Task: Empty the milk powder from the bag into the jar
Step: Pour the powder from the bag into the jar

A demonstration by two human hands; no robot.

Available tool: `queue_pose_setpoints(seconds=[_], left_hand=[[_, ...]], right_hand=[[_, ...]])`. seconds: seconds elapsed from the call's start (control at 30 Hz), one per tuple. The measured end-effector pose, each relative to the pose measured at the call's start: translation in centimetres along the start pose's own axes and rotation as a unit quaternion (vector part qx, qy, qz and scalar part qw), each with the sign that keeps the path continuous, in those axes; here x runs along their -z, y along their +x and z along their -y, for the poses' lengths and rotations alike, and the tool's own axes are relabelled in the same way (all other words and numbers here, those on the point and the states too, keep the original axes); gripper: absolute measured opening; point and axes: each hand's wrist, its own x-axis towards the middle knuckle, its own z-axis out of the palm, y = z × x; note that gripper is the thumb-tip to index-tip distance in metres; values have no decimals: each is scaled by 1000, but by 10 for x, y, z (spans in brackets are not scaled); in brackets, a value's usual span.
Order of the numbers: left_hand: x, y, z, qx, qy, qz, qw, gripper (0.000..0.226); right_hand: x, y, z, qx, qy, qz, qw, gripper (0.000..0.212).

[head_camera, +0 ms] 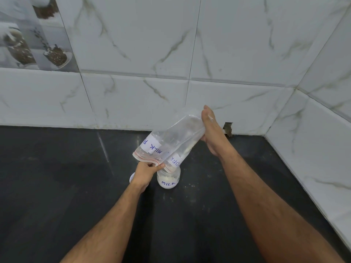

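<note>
- A small white round lid (132,177) lies on the dark tabletop (57,186), partly hidden just behind the left hand (146,172).
- The left hand pinches the red-striped mouth of the clear plastic zip bag labelled milk powder (167,141), steering it over the jar.
- The small clear glass jar labelled milk (168,180) stands just right of that hand, already holding white powder.
- The right hand (211,133) grips the bag's raised bottom end.
- Pouring looks nearly finished; next, probably shake out the clinging residue, keeping the mouth over the jar.
</note>
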Motion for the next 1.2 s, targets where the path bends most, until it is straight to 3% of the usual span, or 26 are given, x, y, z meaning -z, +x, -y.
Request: queue_pose_setpoints(seconds=[0.1, 0.2, 0.33, 0.47, 0.6, 0.7, 0.73, 0.87, 1.03, 1.1, 1.2], left_hand=[[0, 0, 0, 15, 7, -11, 1000, 25], [-1, 1, 5, 24, 19, -15, 999, 18], [0, 1, 5, 35, 18, -18, 999, 15], [2, 1, 4, 43, 5, -4, 999, 19], [2, 0, 3, 42, -1, -1, 999, 21], [0, -3, -2, 32, 3, -9, 999, 28], [-1, -3, -3, 25, 6, -13, 1000, 29], [-4, -3, -2, 26, 4, -25, 999, 18], [-3, -2, -2, 5, -7, -30, 1000, 39], [-3, -1, -1, 12, -19, -26, 999, 38], [-5, 1, 0, 24, -26, -26, 999, 35]], right_hand=[[-8, -6, -4, -10, 63, -22, 998, 97], [-15, -16, -15, -22, 88, -1, 996, 107], [-21, -18, -28, -31, 105, 7, 994, 101], [-26, -18, -24, -45, 95, 9, 994, 80], [-27, -15, -23, -43, 81, -18, 996, 83], [-26, -18, -23, -54, 96, 24, 994, 59], [-25, -19, -24, -52, 103, 27, 993, 60], [-25, -21, -27, -30, 107, -7, 994, 99], [-27, -25, -35, -41, 126, 40, 990, 99], [-28, -26, -36, -45, 119, 25, 992, 104], [-32, -29, -40, -80, 92, 67, 990, 101]])
